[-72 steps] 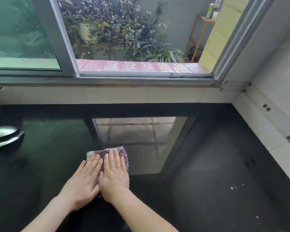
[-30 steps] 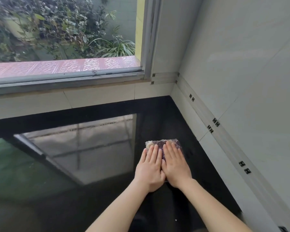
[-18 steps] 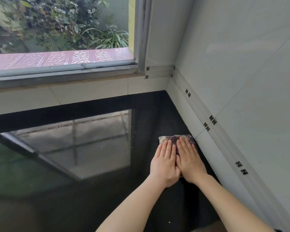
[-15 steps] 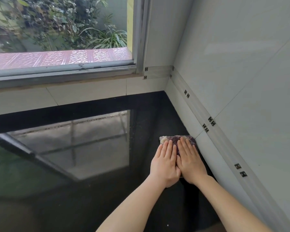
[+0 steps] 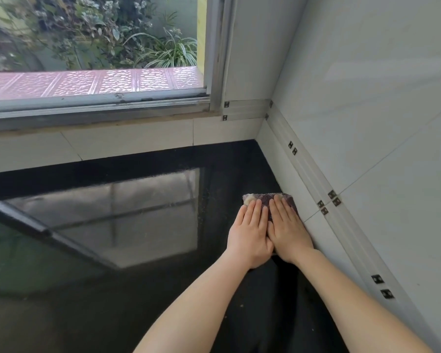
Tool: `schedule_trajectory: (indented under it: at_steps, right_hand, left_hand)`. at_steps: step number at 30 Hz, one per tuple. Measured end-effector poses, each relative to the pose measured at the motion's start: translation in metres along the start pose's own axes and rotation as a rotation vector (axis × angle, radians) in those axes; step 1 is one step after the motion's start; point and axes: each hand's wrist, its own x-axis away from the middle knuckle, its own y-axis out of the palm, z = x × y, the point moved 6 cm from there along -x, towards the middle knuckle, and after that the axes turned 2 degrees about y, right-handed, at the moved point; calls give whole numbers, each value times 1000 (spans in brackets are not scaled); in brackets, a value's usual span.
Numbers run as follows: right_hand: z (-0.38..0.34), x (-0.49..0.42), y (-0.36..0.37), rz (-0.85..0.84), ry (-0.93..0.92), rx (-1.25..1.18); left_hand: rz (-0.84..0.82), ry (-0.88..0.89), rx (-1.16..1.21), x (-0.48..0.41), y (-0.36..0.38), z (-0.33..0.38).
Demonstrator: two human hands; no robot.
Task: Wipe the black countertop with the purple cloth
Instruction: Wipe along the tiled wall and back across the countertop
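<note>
The purple cloth (image 5: 265,198) lies folded flat on the glossy black countertop (image 5: 138,250), right against the white tiled wall on the right. My left hand (image 5: 251,233) and my right hand (image 5: 288,229) press down on it side by side, palms flat, fingers together and pointing away from me. Only the cloth's far edge and a strip between my hands show; the rest is under my palms. My right hand's outer edge almost touches the wall.
A white tiled wall (image 5: 367,149) bounds the counter on the right, and a tiled ledge under the window frame (image 5: 99,108) bounds it at the back. They meet in a corner (image 5: 258,138) just beyond the cloth. The counter reflects the window.
Both hands have slid the cloth from the left-middle of the counter rightward to the wall. In the last half second they barely moved.
</note>
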Motion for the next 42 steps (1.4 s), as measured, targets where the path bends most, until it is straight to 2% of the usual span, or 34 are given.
schedule_trajectory:
  at_steps: [17,27,34,42]
  right_hand:
    - [-11,-112,-26,-40,3,-81]
    - [-27,-104,-28,-25,13,-76]
    - [-97,-83,-35,-11,-30,-113]
    - [-240,-68,-39,36,-120,-112]
  left_hand:
    - [-48,-71,-153,-77,-33,-73]
    - [-58,-63,-101,-62,-33,-87]
    - [-72,-110,-85,-4,-43,-128]
    - [-87,-209,-117,103,-73,-221]
